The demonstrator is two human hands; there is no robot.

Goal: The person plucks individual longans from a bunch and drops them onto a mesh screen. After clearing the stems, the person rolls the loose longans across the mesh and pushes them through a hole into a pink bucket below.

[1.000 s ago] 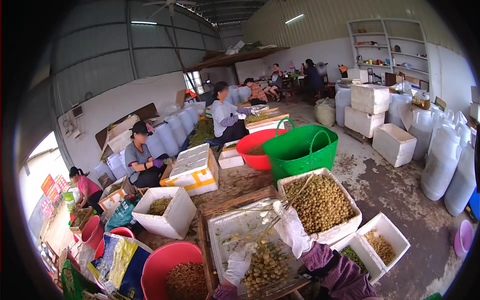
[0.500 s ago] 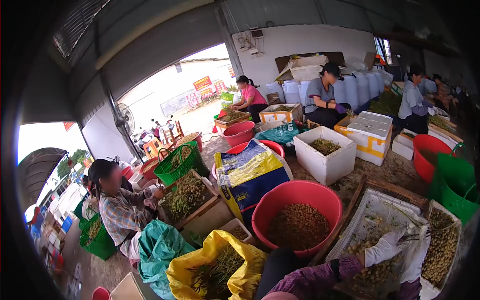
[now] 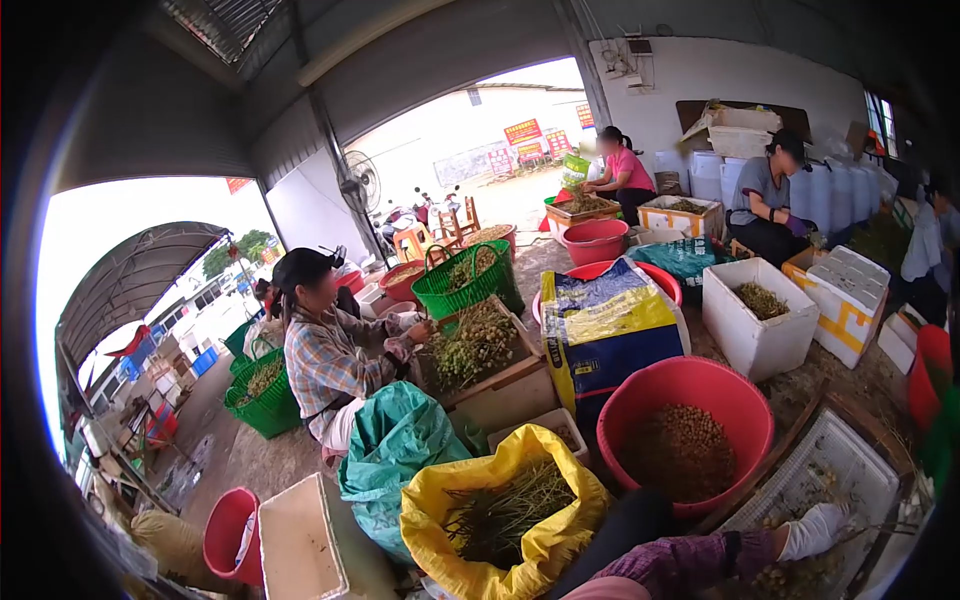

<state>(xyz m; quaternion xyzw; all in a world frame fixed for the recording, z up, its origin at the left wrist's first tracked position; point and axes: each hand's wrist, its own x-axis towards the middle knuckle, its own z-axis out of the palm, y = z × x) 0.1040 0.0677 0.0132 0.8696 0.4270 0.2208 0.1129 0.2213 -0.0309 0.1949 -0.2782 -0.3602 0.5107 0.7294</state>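
Co-worker in plaid (image 3: 320, 365): seated far left at a wooden crate of fruit bunches (image 3: 475, 345), well apart from us.
Yellow sack (image 3: 545, 550): open at our knee and full of stripped green stalks.
Red tub (image 3: 740, 400): just beside the sack and partly filled with loose brown fruit.
Mesh tray (image 3: 850, 480): a wire screen in a wooden frame at lower right, touching the tub's side.
Left hand (image 3: 815, 530): white-gloved, it rests on the mesh. A thin twig (image 3: 880, 528) runs out from its fingertips, but we cannot tell whether the fingers are closed on it.
Right hand: out of view past the frame edge.
Loose fruit on the tray (image 3: 775, 580): a small heap lies on the mesh just below our wrist.
Handling: we judge each fruit to be light, round and quick to roll, with a thin rind that would crack if pinched hard. The twig looks stiff, thin and snappable.
Where to hold: we would take a bunch by the woody twig near the fork, and cup loose fruit in the palm, not squeeze it.
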